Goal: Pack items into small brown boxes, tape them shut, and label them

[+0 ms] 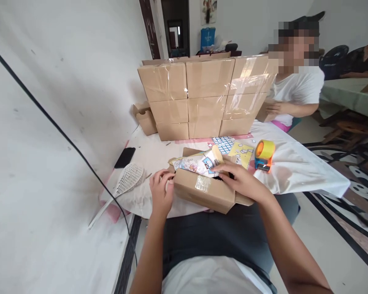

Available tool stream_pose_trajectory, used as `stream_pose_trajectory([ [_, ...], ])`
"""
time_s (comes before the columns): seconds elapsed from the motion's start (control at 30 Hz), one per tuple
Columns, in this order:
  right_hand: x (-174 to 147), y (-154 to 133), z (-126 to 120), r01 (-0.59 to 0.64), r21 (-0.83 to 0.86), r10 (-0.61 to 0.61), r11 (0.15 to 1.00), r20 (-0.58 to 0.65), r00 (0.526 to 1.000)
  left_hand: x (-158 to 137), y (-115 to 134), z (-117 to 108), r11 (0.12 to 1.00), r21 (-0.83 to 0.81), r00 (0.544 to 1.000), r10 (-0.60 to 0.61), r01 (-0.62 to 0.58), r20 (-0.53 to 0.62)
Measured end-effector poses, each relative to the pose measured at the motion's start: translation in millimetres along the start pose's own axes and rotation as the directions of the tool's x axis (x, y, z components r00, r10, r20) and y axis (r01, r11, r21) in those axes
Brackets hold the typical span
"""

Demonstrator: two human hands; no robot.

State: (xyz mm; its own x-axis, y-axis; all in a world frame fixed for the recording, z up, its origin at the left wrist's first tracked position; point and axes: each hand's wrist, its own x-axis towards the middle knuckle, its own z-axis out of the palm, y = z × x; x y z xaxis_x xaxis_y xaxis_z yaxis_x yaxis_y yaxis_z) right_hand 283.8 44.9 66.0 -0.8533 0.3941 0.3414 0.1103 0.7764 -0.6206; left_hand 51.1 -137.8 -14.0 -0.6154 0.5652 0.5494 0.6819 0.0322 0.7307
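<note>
An open cardboard box (pixel 202 190) lies tilted at the table's near edge, its flaps spread and a strip of clear tape on its near side. A white and cream printed packet (pixel 194 163) sits in its opening, partly above the rim. My left hand (pixel 162 185) is closed on the box's left end, thumb outside and fingertips bent over the edge. Over the right end, my right hand (pixel 237 179) has its fingers on the packet's right part. The box's inside is mostly hidden by the packet and my right hand.
Taped cardboard boxes (pixel 207 98) form a wall across the table (pixel 294 163). A tape dispenser (pixel 264 156) stands right; a black phone (pixel 124 157) and white fly swatter (pixel 129 179) lie left. A dark cable (pixel 58 126) hangs at left. A person (pixel 297 90) sits behind, holding a box.
</note>
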Motion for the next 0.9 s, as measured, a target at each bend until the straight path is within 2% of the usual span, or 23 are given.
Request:
stream_pose_trajectory([
  [0.07,1,0,-2,-0.014,-0.002,0.014,1.0,0.002,1.0,2,17,-2,0.986,0.162,0.993,-0.056,0.039,0.1],
  [0.1,2,-1,-2,-0.023,-0.001,0.024,1.0,0.004,1.0,3,22,1,0.98,0.181,0.989,-0.104,0.084,0.104],
  [0.2,3,-4,-4,-0.046,-0.004,0.046,0.999,0.003,0.999,1,25,13,0.973,-0.023,0.972,-0.226,0.228,0.06],
  [0.27,3,-8,-5,-0.022,-0.004,0.022,1.0,-0.014,1.0,0,19,17,0.949,-0.183,0.966,-0.249,0.257,0.067],
  [0.4,-3,-15,-10,0.037,-0.004,-0.037,0.999,-0.066,0.997,-3,4,9,0.919,-0.346,0.981,-0.17,0.191,0.09],
  [0.57,-19,-9,-20,-0.004,-0.084,-0.02,0.996,-0.281,0.959,-20,-6,-3,0.905,-0.41,0.993,-0.11,0.115,0.034],
  [0.67,-31,3,-15,-0.072,-0.072,0.034,0.995,-0.437,0.899,-29,-11,-3,0.917,-0.382,0.99,-0.137,0.113,-0.034],
  [0.73,-42,13,-1,-0.122,0.124,0.172,0.985,-0.57,0.803,-32,-13,0,0.904,-0.4,0.983,-0.178,0.148,-0.04],
  [0.8,-53,21,19,-0.059,0.381,0.311,0.923,-0.645,0.698,-33,-12,5,0.852,-0.488,0.98,-0.196,0.189,0.036],
  [0.83,-58,23,29,0.004,0.468,0.348,0.884,-0.664,0.662,-33,-12,8,0.822,-0.534,0.98,-0.178,0.199,0.09],
  [0.87,-62,24,39,0.07,0.516,0.356,0.854,-0.676,0.645,-33,-11,10,0.802,-0.565,0.981,-0.139,0.193,0.136],
  [0.9,-65,25,47,0.126,0.534,0.337,0.836,-0.681,0.65,-33,-10,12,0.805,-0.569,0.983,-0.088,0.167,0.164],
])
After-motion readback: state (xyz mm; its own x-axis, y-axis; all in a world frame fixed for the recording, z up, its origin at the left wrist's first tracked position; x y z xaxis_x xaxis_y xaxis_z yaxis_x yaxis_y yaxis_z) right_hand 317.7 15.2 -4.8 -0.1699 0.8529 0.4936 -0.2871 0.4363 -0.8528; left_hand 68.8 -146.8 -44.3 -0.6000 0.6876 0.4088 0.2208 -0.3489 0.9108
